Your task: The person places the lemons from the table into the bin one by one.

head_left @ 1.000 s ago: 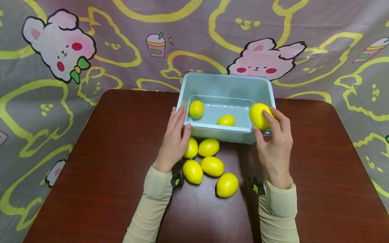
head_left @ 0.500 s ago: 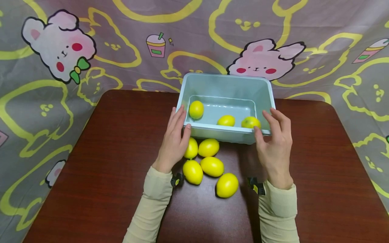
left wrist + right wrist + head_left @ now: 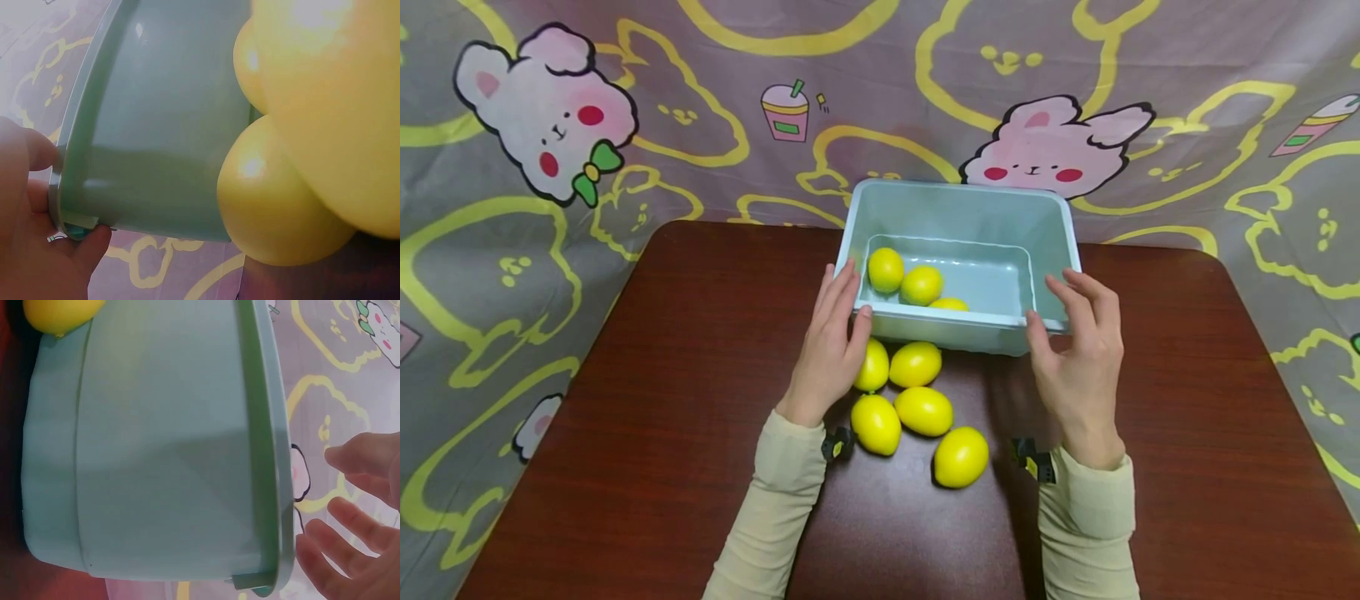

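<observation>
In the head view my left hand [image 3: 826,350] is at the near left corner of a light blue plastic bin [image 3: 955,321]. The left wrist view shows its thumb and fingers holding the rim. My right hand [image 3: 1078,358] hovers at the near right corner with fingers spread, holding nothing; in the right wrist view its fingertips [image 3: 309,545] stand apart from the rim. Inside the bin lie a lemon [image 3: 886,270] by the left wall, a second lemon [image 3: 922,285] beside it, and a third lemon [image 3: 950,305] partly hidden by the front wall.
Several lemons [image 3: 923,412] lie on the dark wooden table [image 3: 700,375] in front of the bin, one partly hidden by my left hand. A patterned cloth [image 3: 865,75] hangs behind the table and at its sides.
My right hand has let go of a lemon, which dropped into the bin. The lemons near the bin's front have rolled left. The left hand has stayed put.
</observation>
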A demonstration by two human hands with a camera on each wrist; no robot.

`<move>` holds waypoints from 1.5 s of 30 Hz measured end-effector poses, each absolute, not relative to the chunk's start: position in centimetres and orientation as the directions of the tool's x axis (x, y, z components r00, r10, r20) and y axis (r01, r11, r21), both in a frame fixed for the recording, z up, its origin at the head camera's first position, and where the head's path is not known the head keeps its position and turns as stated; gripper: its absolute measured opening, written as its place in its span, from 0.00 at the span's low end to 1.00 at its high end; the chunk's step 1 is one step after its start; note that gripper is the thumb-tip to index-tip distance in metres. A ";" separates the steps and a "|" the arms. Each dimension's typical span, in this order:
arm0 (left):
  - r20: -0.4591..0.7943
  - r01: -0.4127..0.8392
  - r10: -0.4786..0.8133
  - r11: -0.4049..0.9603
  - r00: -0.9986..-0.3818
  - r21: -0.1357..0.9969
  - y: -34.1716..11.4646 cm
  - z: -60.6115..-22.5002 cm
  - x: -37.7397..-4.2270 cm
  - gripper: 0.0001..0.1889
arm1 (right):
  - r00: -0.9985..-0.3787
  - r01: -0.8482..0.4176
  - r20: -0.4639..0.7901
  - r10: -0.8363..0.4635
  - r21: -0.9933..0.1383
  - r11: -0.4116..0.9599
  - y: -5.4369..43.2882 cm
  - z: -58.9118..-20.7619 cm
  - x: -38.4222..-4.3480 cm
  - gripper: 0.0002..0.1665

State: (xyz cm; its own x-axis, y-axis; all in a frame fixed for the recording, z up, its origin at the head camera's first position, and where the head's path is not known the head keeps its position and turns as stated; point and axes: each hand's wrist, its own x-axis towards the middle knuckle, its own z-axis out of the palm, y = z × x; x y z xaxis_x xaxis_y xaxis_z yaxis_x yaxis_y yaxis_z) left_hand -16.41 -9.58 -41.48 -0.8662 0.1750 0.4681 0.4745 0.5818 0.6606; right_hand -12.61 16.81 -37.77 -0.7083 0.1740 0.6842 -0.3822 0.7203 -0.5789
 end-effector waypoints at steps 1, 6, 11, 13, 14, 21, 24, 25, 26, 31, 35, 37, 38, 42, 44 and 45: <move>0.468 0.474 0.175 0.583 -0.866 0.660 -9.6 -41.5 -16.4 0.26 | -0.708 -0.386 0.684 0.174 -0.582 0.716 16.8 -37.7 -12.5 0.24; 0.470 0.474 0.173 0.585 -0.866 0.658 -9.6 -41.6 -16.3 0.26 | -0.702 -0.422 0.693 0.162 -0.589 0.689 16.5 -37.3 -12.2 0.23; 0.474 0.475 0.168 0.587 -0.864 0.656 -9.7 -41.7 -16.3 0.26 | -0.704 -0.461 0.700 0.124 -0.582 0.669 16.2 -37.1 -11.9 0.23; 0.473 0.473 0.167 0.588 -0.865 0.656 -9.7 -41.7 -16.3 0.26 | -0.705 -0.475 0.701 0.107 -0.580 0.662 16.1 -36.9 -11.7 0.24; 0.472 0.472 0.168 0.589 -0.865 0.656 -9.7 -41.7 -16.3 0.27 | -0.706 -0.480 0.701 0.099 -0.577 0.660 16.1 -36.8 -11.6 0.24; 0.464 0.468 0.169 0.586 -0.869 0.662 -9.6 -41.6 -16.2 0.26 | -0.703 -0.522 0.710 0.046 -0.559 0.644 15.9 -35.7 -10.7 0.24; 0.463 0.469 0.172 0.582 -0.869 0.664 -9.5 -41.5 -16.2 0.27 | -0.705 -0.537 0.709 0.014 -0.547 0.642 16.0 -35.4 -10.4 0.25; 0.463 0.470 0.173 0.581 -0.869 0.664 -9.5 -41.4 -16.3 0.27 | -0.707 -0.542 0.707 0.000 -0.543 0.642 16.0 -35.3 -10.3 0.25; 0.462 0.470 0.174 0.582 -0.870 0.664 -9.5 -41.4 -16.3 0.27 | -0.710 -0.546 0.704 -0.015 -0.537 0.643 16.0 -35.3 -10.2 0.26; 0.460 0.470 0.177 0.583 -0.870 0.663 -9.4 -41.4 -16.4 0.26 | -0.715 -0.569 0.694 -0.084 -0.508 0.647 16.4 -35.1 -9.5 0.27; 0.457 0.465 0.175 0.587 -0.872 0.663 -9.3 -41.4 -16.4 0.26 | -0.757 -0.565 0.631 -0.169 -0.503 0.654 16.9 -35.1 -8.8 0.30; 0.456 0.464 0.174 0.590 -0.873 0.661 -9.4 -41.5 -16.4 0.26 | -0.783 -0.566 0.572 -0.245 -0.493 0.661 17.2 -35.4 -8.6 0.32; 0.456 0.464 0.175 0.589 -0.873 0.662 -9.4 -41.5 -16.4 0.26 | -0.795 -0.566 0.534 -0.286 -0.486 0.666 17.4 -35.6 -8.5 0.33; 0.462 0.470 0.176 0.585 -0.869 0.661 -9.5 -41.4 -16.4 0.26 | -0.817 -0.572 0.397 -0.420 -0.455 0.683 17.6 -36.5 -8.3 0.34; 0.464 0.472 0.177 0.584 -0.868 0.660 -9.5 -41.4 -16.4 0.27 | -0.834 -0.551 0.316 -0.452 -0.460 0.696 17.4 -36.9 -8.1 0.34; 0.465 0.473 0.177 0.582 -0.867 0.661 -9.6 -41.4 -16.4 0.27 | -0.845 -0.534 0.266 -0.464 -0.465 0.706 17.3 -37.0 -8.1 0.34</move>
